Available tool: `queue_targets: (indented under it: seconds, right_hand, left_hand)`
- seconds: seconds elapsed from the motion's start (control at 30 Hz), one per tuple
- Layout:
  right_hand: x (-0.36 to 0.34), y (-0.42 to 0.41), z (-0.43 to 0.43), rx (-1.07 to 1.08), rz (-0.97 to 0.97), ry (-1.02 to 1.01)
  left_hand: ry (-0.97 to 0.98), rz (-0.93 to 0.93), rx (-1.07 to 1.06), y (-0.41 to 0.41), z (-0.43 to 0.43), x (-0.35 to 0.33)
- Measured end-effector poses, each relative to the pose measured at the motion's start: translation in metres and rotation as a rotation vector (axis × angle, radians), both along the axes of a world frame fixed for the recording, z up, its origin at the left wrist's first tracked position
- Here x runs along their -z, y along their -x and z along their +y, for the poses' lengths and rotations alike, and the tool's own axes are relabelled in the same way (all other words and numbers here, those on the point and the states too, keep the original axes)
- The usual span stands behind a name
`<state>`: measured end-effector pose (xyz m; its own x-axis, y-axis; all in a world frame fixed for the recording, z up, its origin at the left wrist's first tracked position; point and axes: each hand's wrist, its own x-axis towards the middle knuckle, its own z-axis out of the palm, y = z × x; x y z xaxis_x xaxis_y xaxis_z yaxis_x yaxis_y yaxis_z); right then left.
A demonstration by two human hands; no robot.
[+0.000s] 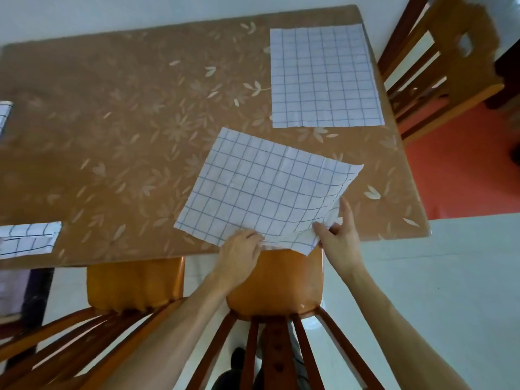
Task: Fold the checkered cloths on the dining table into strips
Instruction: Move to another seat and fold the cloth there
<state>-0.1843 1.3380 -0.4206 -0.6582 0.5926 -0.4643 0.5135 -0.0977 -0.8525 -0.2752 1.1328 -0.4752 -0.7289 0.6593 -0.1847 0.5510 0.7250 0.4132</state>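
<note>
- The dining table [112, 130], covered in brown floral cloth, fills the upper two thirds of the frame.
- Two wooden chairs [275, 280] stand tucked at its near edge, lower centre; a third chair [439, 66] stands in the upper right.
- A flat checkered cloth [323, 77] lies squared near the table's upper right corner.
- The checkered cloth you are working [264, 187] sits centre right, skewed, its near edge overhanging the table.
- A folded checkered strip [28, 239] lies at the left edge; another piece [4, 116] barely shows above it.
- Your left hand [239, 254] pinches that working cloth's near edge.
- Your right hand [337, 237] grips its near right corner, lifting it, index finger extended.
</note>
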Motion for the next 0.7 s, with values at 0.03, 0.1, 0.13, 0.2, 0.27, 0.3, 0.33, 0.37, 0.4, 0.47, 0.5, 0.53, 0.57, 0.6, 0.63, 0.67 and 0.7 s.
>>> queue_targets:
  seconds: [0.03,0.1,0.13,0.2,0.27,0.3,0.33,0.37,0.4,0.47,0.5,0.53,0.57,0.6,0.63,0.67,0.7]
  right_hand:
    - [-0.012,0.003,-0.005,-0.024,0.031,-0.010]
    - [-0.038,0.005,-0.015,-0.059,0.075,-0.042]
    - [-0.050,0.005,-0.022,-0.068,0.108,-0.055]
    - [-0.076,0.003,-0.037,-0.109,0.166,-0.112]
    - [-0.098,0.001,-0.051,-0.161,0.206,-0.158]
    - [-0.109,0.000,-0.059,-0.193,0.225,-0.181]
    - [-0.121,-0.003,-0.067,-0.229,0.248,-0.200]
    - [-0.130,-0.006,-0.074,-0.266,0.270,-0.223]
    - [-0.143,-0.008,-0.081,-0.298,0.291,-0.252]
    - [-0.169,-0.013,-0.092,-0.322,0.335,-0.295]
    - [-0.182,-0.016,-0.097,-0.326,0.370,-0.294]
    - [-0.196,-0.021,-0.102,-0.329,0.400,-0.280]
    - [-0.209,-0.024,-0.106,-0.338,0.426,-0.255]
    - [-0.221,-0.028,-0.109,-0.339,0.447,-0.227]
    - [-0.230,-0.032,-0.111,-0.324,0.470,-0.201]
    - [-0.236,-0.034,-0.113,-0.295,0.492,-0.189]
    - [-0.240,-0.037,-0.115,-0.255,0.510,-0.197]
  left_hand:
    - [-0.026,0.000,-0.021,-0.001,-0.005,-0.007]
    - [-0.056,0.003,-0.036,-0.002,-0.015,-0.023]
    - [-0.069,-0.007,-0.036,-0.002,-0.019,-0.032]
    - [-0.115,-0.053,-0.024,-0.004,-0.024,-0.054]
    - [-0.208,-0.086,0.013,-0.008,-0.028,-0.079]
    - [-0.264,-0.108,0.034,-0.010,-0.031,-0.092]
    - [-0.328,-0.130,0.051,-0.013,-0.034,-0.106]
    - [-0.393,-0.145,0.060,-0.016,-0.037,-0.122]
    - [-0.464,-0.146,0.066,-0.020,-0.041,-0.138]
    - [-0.620,-0.087,0.086,-0.026,-0.049,-0.169]
    - [-0.676,-0.038,0.093,-0.029,-0.054,-0.186]
    - [-0.726,0.007,0.107,-0.032,-0.059,-0.200]
    - [-0.757,0.036,0.125,-0.035,-0.064,-0.213]
    - [-0.782,0.038,0.139,-0.037,-0.068,-0.225]
    - [-0.800,0.021,0.133,-0.041,-0.073,-0.236]
    - [-0.827,-0.023,0.109,-0.044,-0.078,-0.246]
    - [-0.855,-0.084,0.065,-0.048,-0.082,-0.256]
